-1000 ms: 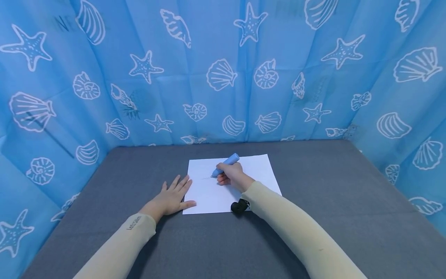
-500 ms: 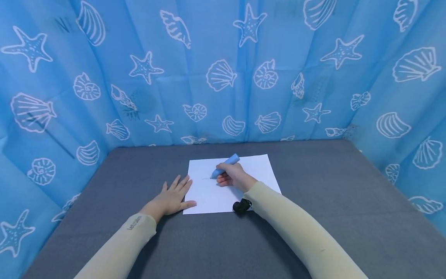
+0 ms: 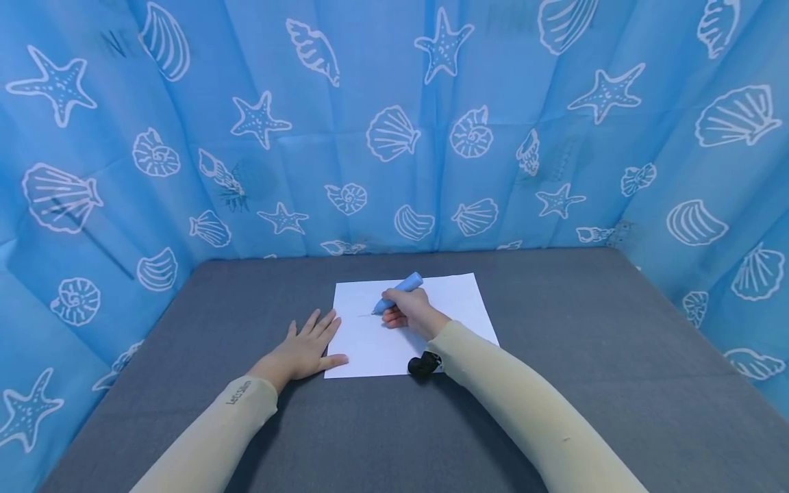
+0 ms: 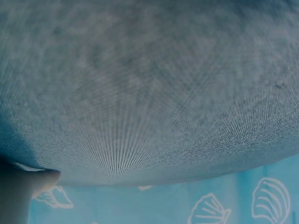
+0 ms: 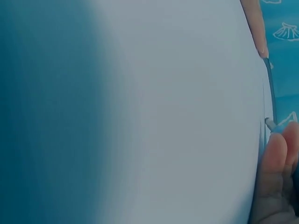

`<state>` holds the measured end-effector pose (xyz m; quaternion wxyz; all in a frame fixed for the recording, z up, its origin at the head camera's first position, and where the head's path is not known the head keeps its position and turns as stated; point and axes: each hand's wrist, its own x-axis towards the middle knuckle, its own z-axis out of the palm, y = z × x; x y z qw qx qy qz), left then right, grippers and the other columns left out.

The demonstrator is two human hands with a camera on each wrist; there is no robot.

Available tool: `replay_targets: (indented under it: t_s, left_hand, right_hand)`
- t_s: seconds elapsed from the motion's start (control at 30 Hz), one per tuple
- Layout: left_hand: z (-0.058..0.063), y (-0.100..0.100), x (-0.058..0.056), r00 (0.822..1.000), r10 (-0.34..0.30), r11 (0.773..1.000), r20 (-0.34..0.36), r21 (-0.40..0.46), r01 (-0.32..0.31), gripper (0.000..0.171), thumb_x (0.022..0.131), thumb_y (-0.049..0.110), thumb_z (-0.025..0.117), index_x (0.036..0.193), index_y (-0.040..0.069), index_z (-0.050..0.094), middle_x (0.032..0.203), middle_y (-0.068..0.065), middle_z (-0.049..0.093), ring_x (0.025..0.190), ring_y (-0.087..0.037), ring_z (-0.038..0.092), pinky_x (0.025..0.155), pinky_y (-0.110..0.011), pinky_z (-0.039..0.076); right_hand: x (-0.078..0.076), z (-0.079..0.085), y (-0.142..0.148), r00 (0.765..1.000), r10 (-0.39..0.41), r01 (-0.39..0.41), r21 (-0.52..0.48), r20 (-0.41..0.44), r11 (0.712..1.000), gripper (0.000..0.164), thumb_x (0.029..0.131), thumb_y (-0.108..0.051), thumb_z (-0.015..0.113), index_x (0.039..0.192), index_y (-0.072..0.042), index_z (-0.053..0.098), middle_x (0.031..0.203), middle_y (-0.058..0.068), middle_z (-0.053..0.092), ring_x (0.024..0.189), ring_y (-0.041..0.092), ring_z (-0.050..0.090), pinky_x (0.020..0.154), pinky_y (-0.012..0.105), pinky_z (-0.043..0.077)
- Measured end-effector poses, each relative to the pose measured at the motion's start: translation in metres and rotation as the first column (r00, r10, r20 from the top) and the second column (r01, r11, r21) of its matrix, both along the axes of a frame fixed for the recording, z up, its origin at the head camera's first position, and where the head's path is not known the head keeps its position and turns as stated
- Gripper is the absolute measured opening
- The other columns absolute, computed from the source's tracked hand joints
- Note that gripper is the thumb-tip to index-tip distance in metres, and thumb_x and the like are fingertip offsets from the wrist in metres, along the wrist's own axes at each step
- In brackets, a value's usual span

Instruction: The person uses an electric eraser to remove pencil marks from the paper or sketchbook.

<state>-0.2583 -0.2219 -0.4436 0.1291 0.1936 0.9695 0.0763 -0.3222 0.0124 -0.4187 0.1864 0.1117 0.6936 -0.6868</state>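
Note:
A white sheet of paper (image 3: 370, 356) lies on the grey cloth, with a thin faint line near its left middle. My right hand (image 3: 411, 309) grips a thick light-blue pen (image 3: 403, 284), slanted so that its narrow grey tip is at the paper, at the right end of the line. In the right wrist view, the pen's tip (image 5: 270, 123) shows beyond the curled fingers (image 5: 274, 154). My left hand (image 3: 305, 349) lies flat with fingers spread, its fingertips and thumb over the sheet's left edge. Only a bit of that hand (image 4: 44, 182) enters the left wrist view.
Grey cloth (image 3: 592, 356) covers the table around the paper. A blue curtain (image 3: 345, 157) printed with white shells and starfish stands behind and at both sides. A small black object (image 3: 422, 364) sits at the right cuff, over the sheet's near edge.
The right hand and pen shift only very slightly, the cuff going a little right and then back. The left hand and paper stay in place.

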Motion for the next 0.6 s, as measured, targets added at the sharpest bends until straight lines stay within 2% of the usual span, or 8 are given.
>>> replay_targets:
  t_s: [0.6]
  left_hand:
    - [-0.0024, -0.0009, -0.0014, 1.000, 0.001, 1.000, -0.007, -0.009, -0.001, 0.095, 0.089, 0.075, 0.037, 0.157, 0.014, 0.013, 0.163, -0.007, 0.004, 0.147, -0.036, -0.003, 0.108, -0.069, 0.001]
  right_hand:
    - [0.0021, 0.0001, -0.0034, 1.000, -0.003, 0.003, 0.000, -0.001, 1.000, 0.023, 0.094, -0.019, 0.062, 0.094, 0.004, 0.063, 0.062, 0.007, 0.061, 0.048, 0.011, 0.060, 0.050, 0.024, 0.053]
